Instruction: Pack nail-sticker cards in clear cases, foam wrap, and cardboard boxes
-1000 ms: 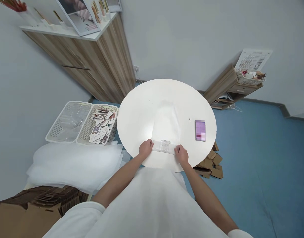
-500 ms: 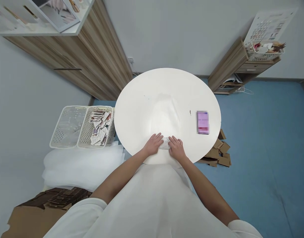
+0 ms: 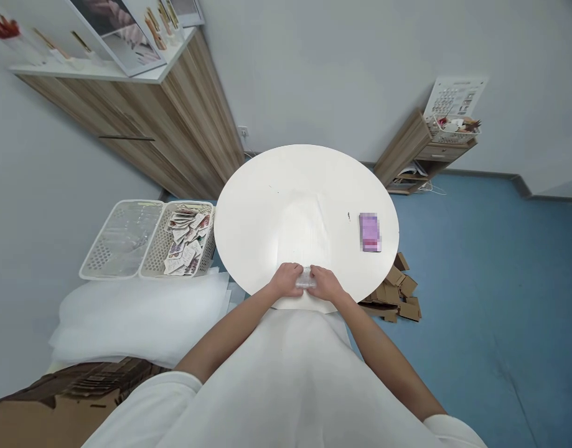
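Note:
A small clear plastic case [image 3: 306, 279] lies between my hands, close to the near edge of the white oval table [image 3: 248, 224]. My left hand [image 3: 287, 280] grips its left end, thumb at the near side and fingers at the far side. On the right end, my right hand [image 3: 325, 283] has the same kind of hold. The case's ends are hidden under my fingers, and what it contains is too small to tell. Farther right on the table is a purple pack [image 3: 370, 232], its face blurred.
Left of the table stand two white baskets, one with clear plastic pieces [image 3: 127, 236], one with printed cards [image 3: 187, 242]. White foam sheets [image 3: 140, 311] and a cardboard box [image 3: 56, 417] are nearer me. Flattened cardboard [image 3: 393, 292] lies on the floor at right. Cabinets [image 3: 187, 112] stand behind.
My fingers lay flat over the case's ends before; now they are curled around it, thumbs at the near side. The camera view has shifted slightly.

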`<state>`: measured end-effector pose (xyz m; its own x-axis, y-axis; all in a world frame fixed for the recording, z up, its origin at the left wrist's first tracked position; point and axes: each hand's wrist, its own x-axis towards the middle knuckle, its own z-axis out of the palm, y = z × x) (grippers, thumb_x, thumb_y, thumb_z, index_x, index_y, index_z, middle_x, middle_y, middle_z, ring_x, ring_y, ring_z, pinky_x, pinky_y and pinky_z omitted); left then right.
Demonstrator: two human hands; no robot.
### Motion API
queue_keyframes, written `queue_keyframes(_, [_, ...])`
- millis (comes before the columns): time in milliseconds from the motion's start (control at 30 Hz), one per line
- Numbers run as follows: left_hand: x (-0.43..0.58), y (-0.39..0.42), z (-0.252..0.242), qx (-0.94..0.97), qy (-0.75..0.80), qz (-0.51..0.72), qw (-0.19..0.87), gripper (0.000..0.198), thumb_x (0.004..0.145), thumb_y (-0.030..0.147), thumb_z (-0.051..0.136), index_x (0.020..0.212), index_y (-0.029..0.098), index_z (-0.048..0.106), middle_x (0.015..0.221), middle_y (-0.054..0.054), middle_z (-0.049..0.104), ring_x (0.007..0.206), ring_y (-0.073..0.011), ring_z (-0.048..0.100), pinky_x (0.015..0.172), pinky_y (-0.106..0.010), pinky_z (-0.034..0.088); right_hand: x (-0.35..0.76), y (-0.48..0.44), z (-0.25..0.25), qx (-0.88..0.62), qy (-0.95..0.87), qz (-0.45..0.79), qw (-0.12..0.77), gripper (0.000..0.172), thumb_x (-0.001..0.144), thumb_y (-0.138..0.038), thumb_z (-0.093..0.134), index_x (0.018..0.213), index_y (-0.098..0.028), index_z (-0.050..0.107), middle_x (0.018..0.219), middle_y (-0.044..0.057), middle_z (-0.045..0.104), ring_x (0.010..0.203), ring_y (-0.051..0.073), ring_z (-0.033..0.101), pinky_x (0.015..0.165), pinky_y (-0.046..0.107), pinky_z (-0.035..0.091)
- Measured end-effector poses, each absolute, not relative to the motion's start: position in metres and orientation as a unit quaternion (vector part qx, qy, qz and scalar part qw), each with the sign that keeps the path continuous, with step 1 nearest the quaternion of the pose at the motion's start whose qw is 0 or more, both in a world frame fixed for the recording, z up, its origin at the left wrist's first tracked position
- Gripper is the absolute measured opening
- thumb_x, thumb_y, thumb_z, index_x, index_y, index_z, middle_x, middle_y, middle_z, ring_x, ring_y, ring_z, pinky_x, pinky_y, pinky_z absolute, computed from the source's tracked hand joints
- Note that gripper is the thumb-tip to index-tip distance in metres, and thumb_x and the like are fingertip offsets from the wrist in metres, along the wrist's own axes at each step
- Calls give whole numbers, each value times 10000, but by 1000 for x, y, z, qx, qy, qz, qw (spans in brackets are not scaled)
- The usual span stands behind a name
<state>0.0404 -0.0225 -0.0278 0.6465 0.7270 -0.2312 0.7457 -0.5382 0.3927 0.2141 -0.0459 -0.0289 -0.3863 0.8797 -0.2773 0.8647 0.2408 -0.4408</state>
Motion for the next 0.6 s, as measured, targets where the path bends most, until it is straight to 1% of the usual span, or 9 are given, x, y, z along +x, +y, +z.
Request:
queue_keyframes(67, [35, -27, -25, 870, 419, -29, 258, 374, 592, 383, 578, 902, 191, 494, 848, -41, 574, 788, -214, 545, 702, -313, 389, 215, -51, -23, -549, -776, 311, 4, 277, 633, -314, 592, 855, -209, 463, 824, 16, 587, 704, 162, 528, 611, 264, 365])
queue_keyframes(133, [32, -30, -23, 861, 424, -32, 279, 351, 602, 371, 567, 905, 203, 506, 808, -27, 583, 755, -203, 553, 676, -300, 390, 216, -54, -18, -549, -768, 329, 4, 261, 637, -314, 589, 844, -215, 465, 780, 2, 575, 694, 157, 516, 604, 254, 356])
queue_keyframes(233, [29, -29, -20, 852, 432, -15, 295, 299, 628, 355, 549, 890, 213, 532, 799, -23, 593, 769, -199, 556, 693, -295, 392, 216, -52, -12, -544, -769, 332, 38, 200, 661, -305, 579, 813, -213, 487, 801, 13, 574, 748, 171, 518, 666, 279, 367])
queue_keyframes(300, [27, -23, -16, 846, 435, 5, 308, 265, 657, 355, 528, 882, 217, 551, 854, -29, 600, 831, -202, 549, 725, -295, 393, 218, -45, -9, -537, -765, 351, 61, 164, 693, -324, 562, 801, -213, 509, 850, 26, 584, 791, 182, 524, 696, 299, 377])
queue_keyframes(400, [25, -11, -10, 830, 437, 16, 346, 259, 720, 389, 469, 875, 216, 583, 928, -35, 595, 883, -198, 538, 732, -282, 398, 225, -31, -8, -532, -735, 415, 71, 187, 733, -376, 531, 830, -217, 549, 907, 32, 597, 822, 183, 537, 689, 298, 401])
queue_keyframes(500, [23, 2, -8, 799, 447, -13, 401, 346, 773, 459, 381, 801, 198, 606, 847, -43, 603, 765, -184, 554, 629, -269, 395, 230, -15, -11, -543, -702, 455, 68, 248, 755, -429, 496, 848, -219, 590, 894, 33, 607, 789, 167, 552, 662, 280, 420])
queue_keyframes(600, [22, 12, -11, 768, 466, -36, 437, 446, 803, 509, 295, 712, 188, 592, 726, -38, 600, 648, -173, 542, 549, -271, 363, 230, -3, -17, -567, -686, 450, 73, 290, 774, -457, 459, 846, -224, 615, 892, 38, 617, 789, 167, 561, 651, 271, 425])
